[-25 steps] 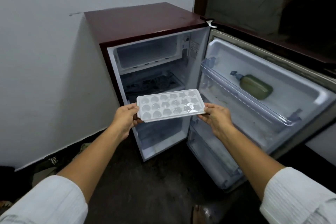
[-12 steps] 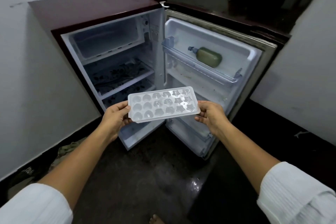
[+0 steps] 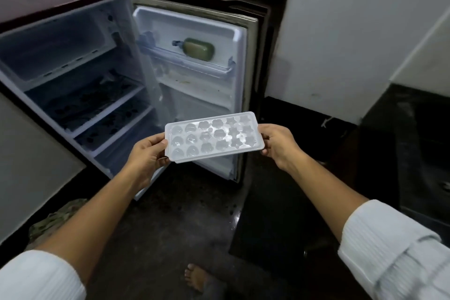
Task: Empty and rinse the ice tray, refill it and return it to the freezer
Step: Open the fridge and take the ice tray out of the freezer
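While fridge (image 3: 73,68) stands open, door (image 3: 194,95) swung wide to right. Ice tray (image 3: 214,136) held flat in air, in front of fridge. Left hand (image 3: 146,153) pinches left end, right hand (image 3: 280,143) pinches right end. Green bottle (image 3: 198,51) lies in door shelf.

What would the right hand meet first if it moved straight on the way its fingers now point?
The ice tray: the right hand grips its right end, fingers pointing left along it. Past the tray, the line probably leads to the left hand at the other end, though depth is unclear.
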`<action>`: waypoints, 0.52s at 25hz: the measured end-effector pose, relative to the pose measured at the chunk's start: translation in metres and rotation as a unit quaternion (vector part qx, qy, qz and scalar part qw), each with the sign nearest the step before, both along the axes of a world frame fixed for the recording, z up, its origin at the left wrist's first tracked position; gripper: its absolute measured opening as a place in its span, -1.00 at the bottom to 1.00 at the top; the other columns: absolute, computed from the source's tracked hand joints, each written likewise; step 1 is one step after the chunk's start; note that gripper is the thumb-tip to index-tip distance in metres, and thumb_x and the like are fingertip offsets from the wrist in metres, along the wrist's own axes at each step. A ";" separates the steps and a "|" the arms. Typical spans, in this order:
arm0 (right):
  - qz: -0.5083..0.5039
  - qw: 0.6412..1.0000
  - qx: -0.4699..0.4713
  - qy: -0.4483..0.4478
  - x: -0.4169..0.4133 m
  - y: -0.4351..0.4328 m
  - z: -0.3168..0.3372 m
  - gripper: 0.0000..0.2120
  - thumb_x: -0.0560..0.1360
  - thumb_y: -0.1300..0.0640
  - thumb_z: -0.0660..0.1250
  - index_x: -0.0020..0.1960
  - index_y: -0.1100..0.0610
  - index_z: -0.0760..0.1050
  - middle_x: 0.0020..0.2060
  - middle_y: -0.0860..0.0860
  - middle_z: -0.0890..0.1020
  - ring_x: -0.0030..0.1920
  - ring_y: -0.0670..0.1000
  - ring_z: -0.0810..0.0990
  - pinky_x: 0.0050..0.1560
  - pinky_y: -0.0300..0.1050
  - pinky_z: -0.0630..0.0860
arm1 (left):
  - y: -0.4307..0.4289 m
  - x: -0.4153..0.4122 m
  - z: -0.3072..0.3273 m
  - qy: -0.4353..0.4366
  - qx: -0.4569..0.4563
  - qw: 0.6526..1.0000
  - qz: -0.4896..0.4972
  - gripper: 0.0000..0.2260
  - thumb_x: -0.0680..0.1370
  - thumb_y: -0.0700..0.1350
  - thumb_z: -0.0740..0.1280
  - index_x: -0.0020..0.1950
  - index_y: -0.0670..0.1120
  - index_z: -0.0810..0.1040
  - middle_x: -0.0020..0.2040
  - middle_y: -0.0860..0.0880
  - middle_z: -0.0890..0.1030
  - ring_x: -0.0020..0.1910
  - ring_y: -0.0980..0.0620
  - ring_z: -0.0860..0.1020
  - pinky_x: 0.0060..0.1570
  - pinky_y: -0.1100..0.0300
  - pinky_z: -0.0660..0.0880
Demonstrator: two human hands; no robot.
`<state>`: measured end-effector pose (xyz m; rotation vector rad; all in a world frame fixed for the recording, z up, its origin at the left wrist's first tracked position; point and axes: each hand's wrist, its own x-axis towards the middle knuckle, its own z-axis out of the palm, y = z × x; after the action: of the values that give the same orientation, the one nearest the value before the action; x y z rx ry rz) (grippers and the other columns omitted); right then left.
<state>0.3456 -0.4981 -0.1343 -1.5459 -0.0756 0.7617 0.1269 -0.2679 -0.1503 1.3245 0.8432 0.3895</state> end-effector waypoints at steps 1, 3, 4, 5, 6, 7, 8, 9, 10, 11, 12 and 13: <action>-0.014 1.000 -0.003 -0.001 0.001 -0.018 -0.002 -0.81 0.58 0.22 0.31 0.10 0.20 0.66 -0.19 0.09 0.73 -0.43 -0.08 0.56 -0.46 -0.19 0.33 | -0.013 0.008 0.001 -0.001 -0.001 1.000 -0.013 -0.81 0.70 -0.23 0.29 0.19 -0.07 0.68 -0.02 -0.03 0.78 -0.15 0.09 0.73 -0.21 0.23 0.66; -0.045 0.999 -0.009 -0.001 0.001 -0.055 -0.004 -0.82 0.60 0.21 0.29 0.11 0.18 0.65 -0.15 0.10 0.76 -0.40 -0.07 0.59 -0.45 -0.18 0.34 | -0.038 0.022 0.003 0.001 -0.004 0.999 -0.043 -0.81 0.71 -0.23 0.28 0.18 -0.07 0.68 -0.03 -0.02 0.78 -0.16 0.10 0.74 -0.26 0.25 0.64; -0.060 0.998 -0.009 -0.003 0.000 -0.072 -0.003 -0.82 0.61 0.21 0.29 0.10 0.18 0.66 -0.14 0.11 0.76 -0.38 -0.06 0.60 -0.44 -0.17 0.34 | -0.050 0.031 0.004 0.004 -0.005 0.998 -0.058 -0.81 0.71 -0.23 0.28 0.17 -0.08 0.68 -0.05 -0.02 0.78 -0.16 0.09 0.74 -0.27 0.25 0.63; -0.075 0.997 -0.009 -0.004 -0.001 -0.089 -0.002 -0.82 0.61 0.21 0.28 0.08 0.17 0.66 -0.13 0.12 0.76 -0.36 -0.05 0.61 -0.44 -0.17 0.33 | -0.061 0.040 0.006 0.006 -0.005 0.997 -0.075 -0.81 0.71 -0.23 0.28 0.17 -0.08 0.68 -0.07 -0.01 0.78 -0.18 0.09 0.73 -0.27 0.25 0.62; -0.091 0.996 -0.009 -0.005 -0.001 -0.105 -0.001 -0.83 0.62 0.21 0.28 0.07 0.17 0.65 -0.12 0.12 0.76 -0.36 -0.05 0.61 -0.45 -0.18 0.32 | -0.070 0.049 0.007 0.009 -0.003 0.996 -0.093 -0.82 0.71 -0.23 0.28 0.18 -0.09 0.67 -0.11 -0.01 0.78 -0.20 0.08 0.71 -0.28 0.25 0.60; -0.106 0.994 -0.008 -0.006 -0.002 -0.119 0.001 -0.83 0.62 0.21 0.28 0.07 0.17 0.65 -0.12 0.11 0.77 -0.36 -0.06 0.62 -0.47 -0.20 0.32 | -0.079 0.059 0.009 0.011 -0.002 0.994 -0.110 -0.82 0.71 -0.23 0.28 0.18 -0.10 0.67 -0.14 -0.02 0.77 -0.23 0.07 0.69 -0.28 0.26 0.58; -0.127 0.992 -0.008 -0.008 -0.001 -0.137 0.003 -0.83 0.63 0.21 0.27 0.07 0.17 0.65 -0.12 0.10 0.77 -0.36 -0.06 0.62 -0.48 -0.21 0.31 | -0.091 0.072 0.009 0.014 0.000 0.991 -0.130 -0.82 0.70 -0.23 0.28 0.18 -0.11 0.67 -0.17 -0.02 0.75 -0.26 0.07 0.66 -0.29 0.27 0.57; -0.143 0.990 -0.008 -0.009 0.000 -0.152 0.004 -0.83 0.63 0.21 0.27 0.07 0.18 0.65 -0.11 0.10 0.77 -0.36 -0.05 0.62 -0.50 -0.22 0.30 | -0.101 0.083 0.011 0.016 0.001 0.989 -0.147 -0.83 0.70 -0.23 0.28 0.18 -0.11 0.67 -0.19 -0.02 0.74 -0.28 0.07 0.64 -0.31 0.28 0.56; -0.159 0.987 -0.009 -0.010 0.002 -0.166 0.005 -0.83 0.63 0.20 0.28 0.07 0.18 0.65 -0.11 0.10 0.77 -0.34 -0.04 0.62 -0.51 -0.23 0.29 | -0.111 0.095 0.011 0.016 0.000 0.987 -0.162 -0.83 0.70 -0.24 0.28 0.17 -0.11 0.66 -0.23 -0.01 0.73 -0.31 0.08 0.63 -0.34 0.30 0.55; -0.176 0.984 -0.010 -0.011 0.004 -0.181 0.006 -0.83 0.64 0.19 0.27 0.06 0.17 0.65 -0.11 0.10 0.77 -0.33 -0.03 0.63 -0.51 -0.24 0.29 | -0.122 0.108 0.013 0.014 -0.002 0.984 -0.178 -0.83 0.70 -0.25 0.28 0.15 -0.11 0.66 -0.26 0.00 0.73 -0.33 0.08 0.62 -0.37 0.31 0.54; -0.193 0.981 -0.010 -0.011 0.007 -0.194 0.007 -0.83 0.64 0.18 0.27 0.05 0.17 0.65 -0.11 0.10 0.77 -0.32 -0.02 0.64 -0.52 -0.24 0.29 | -0.132 0.121 0.013 0.014 -0.003 0.981 -0.194 -0.83 0.70 -0.25 0.27 0.13 -0.10 0.66 -0.28 0.01 0.72 -0.33 0.07 0.60 -0.39 0.31 0.52; -0.214 0.977 -0.011 -0.012 0.011 -0.209 0.007 -0.83 0.64 0.18 0.27 0.05 0.17 0.64 -0.10 0.11 0.77 -0.32 -0.02 0.64 -0.53 -0.24 0.29 | -0.143 0.136 0.013 0.016 -0.004 0.977 -0.214 -0.83 0.70 -0.24 0.27 0.13 -0.09 0.66 -0.28 0.02 0.73 -0.33 0.06 0.60 -0.40 0.31 0.51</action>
<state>0.3567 -0.7071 -0.1274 -1.5224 0.2427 0.4018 0.2629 -0.4112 -0.1369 1.4645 0.5620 0.0262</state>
